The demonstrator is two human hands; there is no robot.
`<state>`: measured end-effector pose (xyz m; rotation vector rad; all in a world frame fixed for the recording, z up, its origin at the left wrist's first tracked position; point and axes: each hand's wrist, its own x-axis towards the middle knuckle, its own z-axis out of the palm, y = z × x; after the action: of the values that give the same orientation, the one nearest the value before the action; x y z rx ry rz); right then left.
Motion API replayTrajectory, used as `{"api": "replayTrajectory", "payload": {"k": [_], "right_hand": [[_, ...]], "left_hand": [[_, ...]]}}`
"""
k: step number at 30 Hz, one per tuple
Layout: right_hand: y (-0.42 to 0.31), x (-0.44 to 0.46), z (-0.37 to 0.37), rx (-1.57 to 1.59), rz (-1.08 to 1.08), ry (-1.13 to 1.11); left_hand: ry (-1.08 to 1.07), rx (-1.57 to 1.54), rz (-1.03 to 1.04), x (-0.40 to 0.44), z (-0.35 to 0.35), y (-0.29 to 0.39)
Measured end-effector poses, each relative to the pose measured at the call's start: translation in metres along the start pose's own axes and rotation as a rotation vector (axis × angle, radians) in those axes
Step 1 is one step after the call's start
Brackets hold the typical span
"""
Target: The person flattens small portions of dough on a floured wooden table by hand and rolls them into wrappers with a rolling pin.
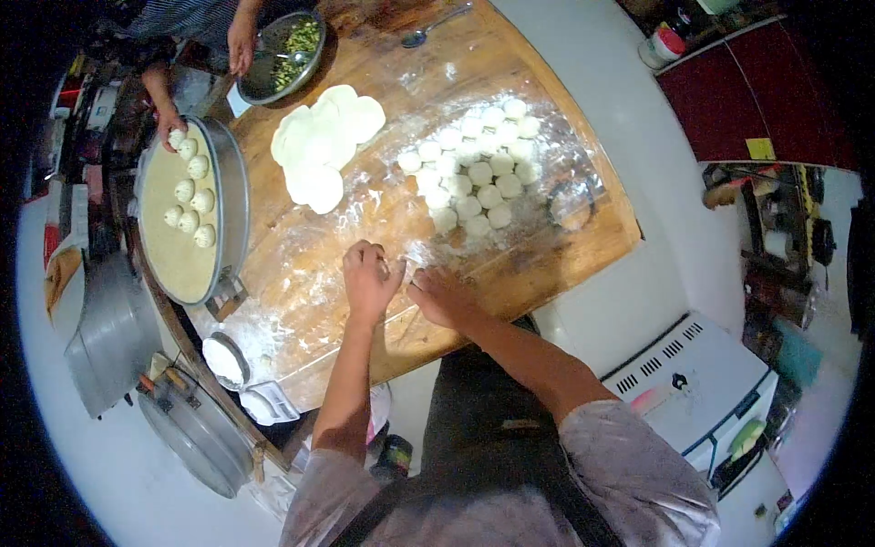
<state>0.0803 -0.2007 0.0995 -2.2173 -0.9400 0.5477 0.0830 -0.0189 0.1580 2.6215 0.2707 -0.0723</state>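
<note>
Counter (547,100): brown wood, patched white with flour. Dough pieces (489,196): off-white. Steamer lining (169,246): pale cream. Bowl filling (301,38): mottled green and yellow. Cabinet (715,100): dark red. Jar lid (672,41): red. Apron (488,419): black, plain.

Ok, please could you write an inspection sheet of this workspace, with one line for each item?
Surface: wooden table, dusted with white powder.
Job's things: small round dough pieces in a group; flat dough sheets overlapping; shaped buns in a round tray.
Clutter: spoon near the far edge; metal bowl with green filling.
Hands: left hand and right hand close together over the near side, fingers bent; what they hold is unclear.
Cables: nothing seen.
Surroundings: another person's hands, one by the bowl, one at the buns.
</note>
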Motion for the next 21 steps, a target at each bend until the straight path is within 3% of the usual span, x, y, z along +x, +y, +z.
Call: {"api": "replayTrajectory", "payload": {"k": [2, 4, 5, 8, 10, 12, 13, 14, 16, 17, 19, 20, 21], "right_hand": [[0.003, -0.003, 0.000, 0.033, 0.023, -0.001], [-0.005, -0.004, -0.018, -0.300, -0.240, 0.277], [-0.009, -0.008, -0.018, -0.234, -0.125, 0.003], [0.003, -0.014, -0.003, -0.251, -0.208, 0.112], [-0.011, -0.011, -0.008, -0.323, -0.150, 0.080], [-0.012, -0.007, -0.010, -0.410, -0.094, 0.075], [0.003, -0.006, 0.003, -0.409, -0.106, 0.134], [0.010, -0.010, 0.013, -0.395, -0.115, 0.182], [0.006, -0.024, -0.005, -0.337, -0.106, 0.184], [0.006, -0.008, -0.015, -0.315, -0.107, 0.200], [0.004, 0.026, -0.026, -0.320, -0.028, 0.149], [0.000, 0.042, -0.023, -0.341, 0.056, 0.076], [-0.010, 0.066, -0.033, -0.337, 0.057, 0.071]], "left_hand": [[0.054, 0.022, -0.031, -0.001, 0.006, 0.008], [0.087, 0.302, 0.057, 0.013, 0.018, 0.012], [0.039, 0.331, 0.036, 0.019, 0.026, 0.000], [0.047, 0.369, 0.080, 0.036, 0.029, -0.022], [0.075, 0.358, 0.081, 0.034, 0.028, -0.028], [0.142, 0.223, 0.080, 0.039, 0.038, -0.044], [0.234, -0.130, 0.016, 0.032, 0.048, -0.061], [0.238, -0.135, 0.018, 0.020, 0.036, -0.052], [-0.130, -0.021, -0.251, -0.018, 0.004, -0.014], [-0.115, -0.024, -0.251, -0.031, 0.011, -0.012], [0.068, -0.131, 0.066, -0.056, 0.029, -0.017], [0.059, -0.130, 0.054, -0.060, 0.035, -0.023], [-0.001, -0.242, -0.113, -0.050, 0.037, -0.026]]}}
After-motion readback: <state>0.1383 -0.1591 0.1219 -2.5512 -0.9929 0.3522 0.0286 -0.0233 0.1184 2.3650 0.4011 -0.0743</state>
